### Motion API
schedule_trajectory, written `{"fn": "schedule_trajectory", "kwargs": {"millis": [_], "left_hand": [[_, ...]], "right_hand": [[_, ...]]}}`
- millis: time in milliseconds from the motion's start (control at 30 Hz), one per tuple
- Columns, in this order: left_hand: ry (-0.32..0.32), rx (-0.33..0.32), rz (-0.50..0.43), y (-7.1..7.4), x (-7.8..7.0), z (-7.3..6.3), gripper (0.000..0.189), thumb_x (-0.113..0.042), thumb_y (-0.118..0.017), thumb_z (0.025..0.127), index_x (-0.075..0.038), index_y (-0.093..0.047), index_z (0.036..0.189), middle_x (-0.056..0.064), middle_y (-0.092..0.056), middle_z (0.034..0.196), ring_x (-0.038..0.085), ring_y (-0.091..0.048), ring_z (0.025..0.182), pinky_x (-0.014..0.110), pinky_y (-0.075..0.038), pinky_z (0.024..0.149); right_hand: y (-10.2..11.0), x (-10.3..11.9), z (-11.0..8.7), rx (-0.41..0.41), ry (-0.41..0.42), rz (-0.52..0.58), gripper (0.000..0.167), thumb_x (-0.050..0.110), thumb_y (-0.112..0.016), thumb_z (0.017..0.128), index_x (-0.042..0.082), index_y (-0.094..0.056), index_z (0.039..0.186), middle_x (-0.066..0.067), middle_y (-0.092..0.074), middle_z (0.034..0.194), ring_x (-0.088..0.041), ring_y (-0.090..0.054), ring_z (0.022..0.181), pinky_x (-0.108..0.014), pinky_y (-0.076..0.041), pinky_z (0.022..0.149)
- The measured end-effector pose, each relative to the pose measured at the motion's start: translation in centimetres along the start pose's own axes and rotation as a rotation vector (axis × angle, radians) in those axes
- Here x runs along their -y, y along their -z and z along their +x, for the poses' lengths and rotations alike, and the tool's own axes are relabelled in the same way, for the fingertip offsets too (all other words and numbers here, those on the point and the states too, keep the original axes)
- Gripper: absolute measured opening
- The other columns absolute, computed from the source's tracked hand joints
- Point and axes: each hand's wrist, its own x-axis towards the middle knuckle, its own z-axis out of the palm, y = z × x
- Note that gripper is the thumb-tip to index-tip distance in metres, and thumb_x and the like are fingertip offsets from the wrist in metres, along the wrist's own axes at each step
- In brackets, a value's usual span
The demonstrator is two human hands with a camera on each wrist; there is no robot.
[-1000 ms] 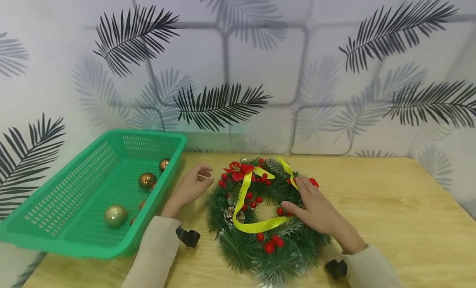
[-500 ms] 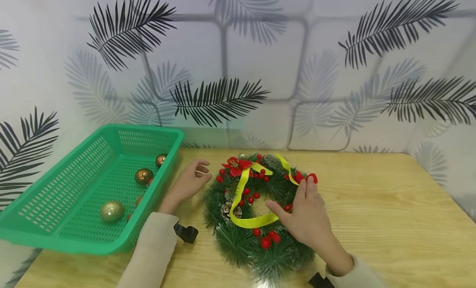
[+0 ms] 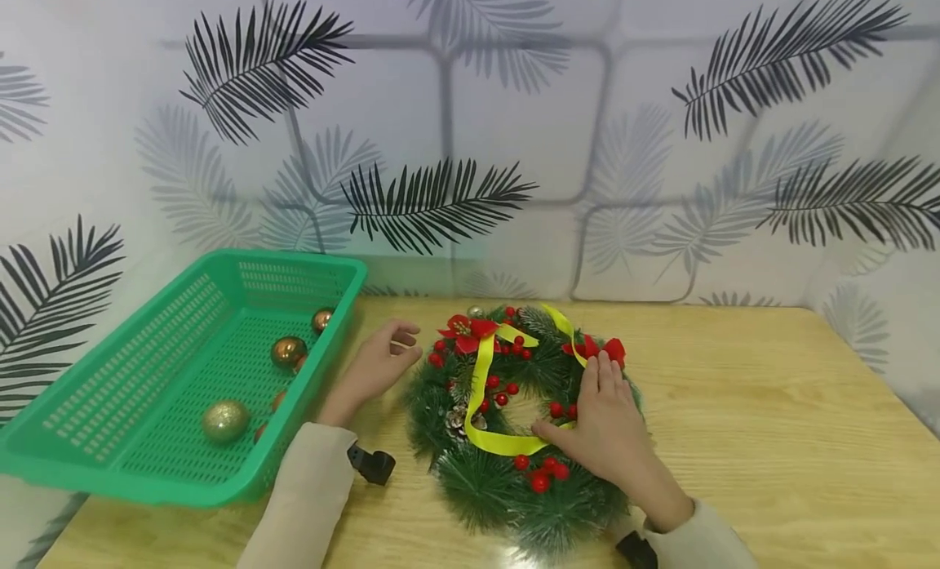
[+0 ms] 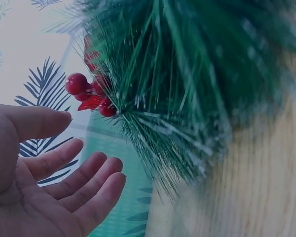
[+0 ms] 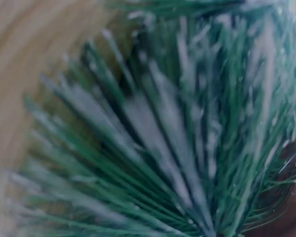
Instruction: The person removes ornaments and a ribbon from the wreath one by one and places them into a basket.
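A green wreath lies on the table, with red berries, red flowers and a pine cone. A yellow ribbon loops loosely over it. On the wreath's right side rests my right hand, fingers extended together and thumb spread towards the centre. Whether ribbon lies under that thumb is hidden. My left hand hovers left of the wreath with loosely bent fingers. The left wrist view shows this hand apart from the berries. Frosted needles fill most of the right wrist view.
A green plastic basket stands at the left, close to my left forearm. Inside it are a gold glitter ball and several copper-coloured balls. Wood-grain tabletop extends to the right. A leaf-patterned wall rises behind.
My right hand has shifted left and lower across the wreath, uncovering the right-hand red flower and covering the ribbon's lower end. My left hand stays in nearly the same place.
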Motion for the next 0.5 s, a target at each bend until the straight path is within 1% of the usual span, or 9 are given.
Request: {"fn": "schedule_trajectory", "kwargs": {"millis": [100, 333, 500], "left_hand": [[0.011, -0.005, -0.004, -0.2, 0.1, 0.1, 0.036, -0.015, -0.052, 0.097, 0.0, -0.048, 0.13, 0.027, -0.053, 0.126, 0.039, -0.056, 0.111, 0.049, -0.049, 0.091], [0.024, -0.011, -0.003, -0.2, 0.5, 0.1, 0.036, -0.014, -0.052, 0.097, 0.0, -0.048, 0.13, 0.026, -0.053, 0.126, 0.039, -0.056, 0.112, 0.049, -0.049, 0.09], [0.033, -0.005, -0.012, 0.0, 0.4, 0.2, 0.036, -0.014, -0.052, 0.097, 0.0, -0.047, 0.13, 0.025, -0.053, 0.127, 0.038, -0.056, 0.112, 0.049, -0.049, 0.09]], "right_hand": [[0.0, -0.7, 0.1, 0.0, 0.054, 0.022, 0.109, 0.053, -0.072, 0.078, -0.021, -0.022, 0.141, -0.04, -0.018, 0.148, -0.054, -0.018, 0.137, -0.063, -0.025, 0.109], [0.1, -2.5, 1.0, 0.058, 0.153, 0.098, 0.109, 0.05, -0.072, 0.079, -0.015, -0.015, 0.145, -0.032, -0.01, 0.154, -0.05, -0.011, 0.141, -0.062, -0.021, 0.111], [0.5, -3.7, 1.5, 0.096, 0.226, 0.127, 0.109, 0.049, -0.072, 0.08, -0.012, -0.011, 0.148, -0.028, -0.009, 0.156, -0.048, -0.012, 0.142, -0.062, -0.021, 0.111]]}}
